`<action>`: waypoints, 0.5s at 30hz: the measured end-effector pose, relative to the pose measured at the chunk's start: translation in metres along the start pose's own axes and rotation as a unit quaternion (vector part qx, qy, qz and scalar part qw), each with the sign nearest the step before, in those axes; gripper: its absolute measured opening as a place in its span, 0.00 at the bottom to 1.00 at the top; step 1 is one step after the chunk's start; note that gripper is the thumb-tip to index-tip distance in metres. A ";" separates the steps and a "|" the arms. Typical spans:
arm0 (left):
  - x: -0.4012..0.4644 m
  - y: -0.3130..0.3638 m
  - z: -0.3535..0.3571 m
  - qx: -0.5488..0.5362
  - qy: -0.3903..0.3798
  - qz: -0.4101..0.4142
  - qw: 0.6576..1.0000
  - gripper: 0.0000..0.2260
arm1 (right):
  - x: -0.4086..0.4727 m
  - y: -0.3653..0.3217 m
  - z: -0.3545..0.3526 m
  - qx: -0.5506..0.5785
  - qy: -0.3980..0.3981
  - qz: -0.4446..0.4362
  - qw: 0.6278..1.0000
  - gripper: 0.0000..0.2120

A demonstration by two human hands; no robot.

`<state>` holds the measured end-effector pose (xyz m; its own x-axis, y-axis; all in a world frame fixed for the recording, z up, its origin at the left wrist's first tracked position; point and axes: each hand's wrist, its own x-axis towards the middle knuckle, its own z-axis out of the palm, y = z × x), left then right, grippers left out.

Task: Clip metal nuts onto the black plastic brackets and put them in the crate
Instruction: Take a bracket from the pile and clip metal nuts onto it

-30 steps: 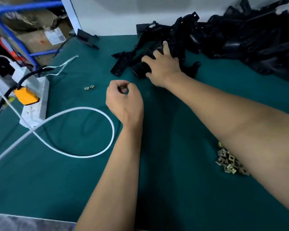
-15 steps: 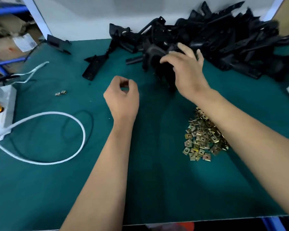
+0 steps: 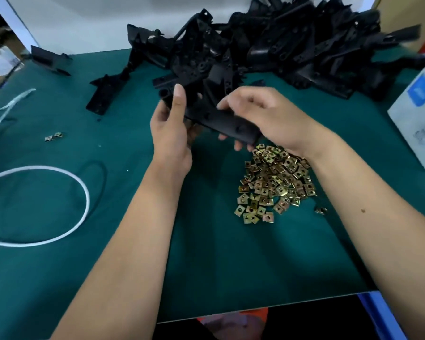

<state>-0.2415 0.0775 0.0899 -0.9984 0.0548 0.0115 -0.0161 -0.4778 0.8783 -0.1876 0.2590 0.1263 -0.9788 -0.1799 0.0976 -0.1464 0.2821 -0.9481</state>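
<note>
Both hands hold one black plastic bracket (image 3: 221, 119) above the green mat. My left hand (image 3: 172, 133) grips its left end, thumb on top. My right hand (image 3: 265, 116) curls over its right end, fingers underneath. Whether a nut sits in either hand is hidden. A heap of brass-coloured metal nuts (image 3: 272, 185) lies on the mat just below my right wrist. A big pile of black brackets (image 3: 280, 42) fills the back of the table. No crate is in view.
Two loose nuts (image 3: 54, 137) lie at the left, one more (image 3: 320, 210) right of the heap. A white cable loop (image 3: 59, 204) curls at the left. A white and blue box (image 3: 417, 119) stands at the right edge. Single brackets (image 3: 101, 96) (image 3: 50, 58) lie apart.
My right hand has pulled a bracket out of the pile toward me, and my left hand has come over and taken its other end. The view has swung to the right.
</note>
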 end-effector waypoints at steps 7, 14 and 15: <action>0.002 0.012 -0.011 -0.175 -0.037 -0.130 0.975 0.12 | -0.017 0.025 -0.036 -0.364 0.047 0.050 0.929 0.09; -0.008 0.008 -0.013 -0.059 -0.113 -0.174 0.976 0.08 | -0.018 0.024 -0.028 -0.371 -0.063 0.077 0.923 0.09; -0.008 0.008 -0.014 -0.053 -0.125 -0.175 0.975 0.08 | -0.017 0.023 -0.026 -0.371 -0.058 0.075 0.924 0.09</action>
<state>-0.2346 0.0615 0.0899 -0.8866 0.4366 -0.1530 -0.3730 -0.4789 0.7947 -0.1777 0.2928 0.1109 -0.9802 -0.1750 -0.0922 -0.1110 0.8726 -0.4757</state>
